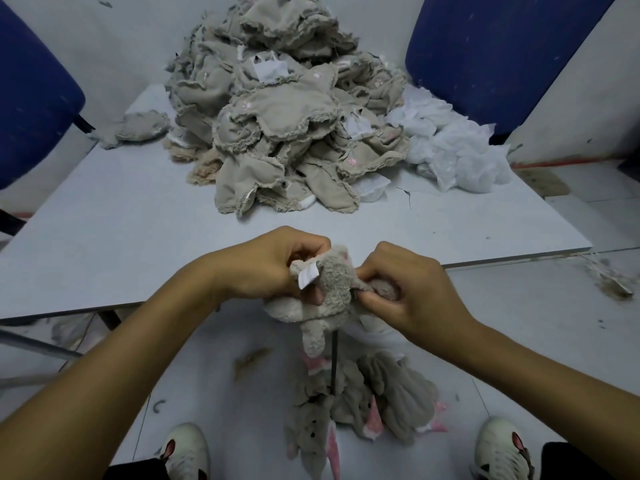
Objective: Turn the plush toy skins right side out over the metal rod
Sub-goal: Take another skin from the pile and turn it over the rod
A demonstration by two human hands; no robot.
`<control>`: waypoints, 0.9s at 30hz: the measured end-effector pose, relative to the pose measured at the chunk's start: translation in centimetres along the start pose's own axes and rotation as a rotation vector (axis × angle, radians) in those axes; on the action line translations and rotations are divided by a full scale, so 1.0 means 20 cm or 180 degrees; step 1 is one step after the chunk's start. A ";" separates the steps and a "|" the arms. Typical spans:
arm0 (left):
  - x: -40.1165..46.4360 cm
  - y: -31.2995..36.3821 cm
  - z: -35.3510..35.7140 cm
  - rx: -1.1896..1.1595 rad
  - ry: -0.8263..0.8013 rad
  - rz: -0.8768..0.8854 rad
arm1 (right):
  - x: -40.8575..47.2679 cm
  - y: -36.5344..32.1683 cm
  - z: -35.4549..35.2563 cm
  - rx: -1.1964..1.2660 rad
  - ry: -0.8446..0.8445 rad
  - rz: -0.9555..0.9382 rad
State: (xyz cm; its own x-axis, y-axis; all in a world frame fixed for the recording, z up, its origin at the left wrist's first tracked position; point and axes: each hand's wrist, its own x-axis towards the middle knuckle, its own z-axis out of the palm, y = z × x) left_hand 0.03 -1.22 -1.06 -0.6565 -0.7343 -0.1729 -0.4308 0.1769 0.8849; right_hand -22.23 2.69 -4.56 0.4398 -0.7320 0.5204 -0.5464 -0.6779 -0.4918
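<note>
A grey table (104, 237) carries a tall heap of inside-out skins (277, 116). Below its near edge, 2 hands work 1 plush skin (329, 289) atop the metal rod (334, 358) — the left hand (263, 268) grips its tagged side, the right hand (405, 292) pinches the other. Finished skins (363, 403) lie on the floor.

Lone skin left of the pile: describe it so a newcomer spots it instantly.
Start at the big heap of beige inside-out plush skins on the grey table. Look just left of its base: one small greyish-beige fabric skin lies flat near the table's far left edge. Unlike the rest, it sits alone, apart from the heap.
</note>
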 end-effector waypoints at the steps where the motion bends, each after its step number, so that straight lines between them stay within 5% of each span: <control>1: 0.01 0.01 0.01 0.0151 0.0013 -0.0007 | -0.01 -0.01 0.01 -0.0162 0.0005 -0.0048; 9: 0.07 0.05 0.11 0.2805 0.0112 -0.0493 | -0.03 0.00 -0.01 -0.0287 -0.0273 -0.0098; 16: 0.10 0.11 0.12 0.2977 -0.0071 -0.0676 | -0.07 -0.02 0.04 -0.0548 -0.0163 -0.0212; 20: 0.06 0.13 0.02 0.1915 -0.0346 -0.0392 | -0.04 -0.02 0.01 -0.0301 0.0139 -0.0093; 24: 0.03 0.18 -0.18 -0.0476 0.0687 0.0277 | 0.17 0.02 -0.12 0.0318 0.1031 0.0318; 27: 0.10 0.14 -0.23 -0.0557 0.1332 0.0002 | 0.31 0.07 -0.13 0.0503 0.1012 0.0765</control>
State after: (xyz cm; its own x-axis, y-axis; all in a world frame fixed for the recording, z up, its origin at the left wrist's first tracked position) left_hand 0.39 -5.14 3.15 -0.3344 -0.9423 -0.0144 -0.2958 0.0904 0.9510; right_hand -22.17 -2.66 -0.25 0.0581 -0.8297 0.5552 -0.4797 -0.5109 -0.7134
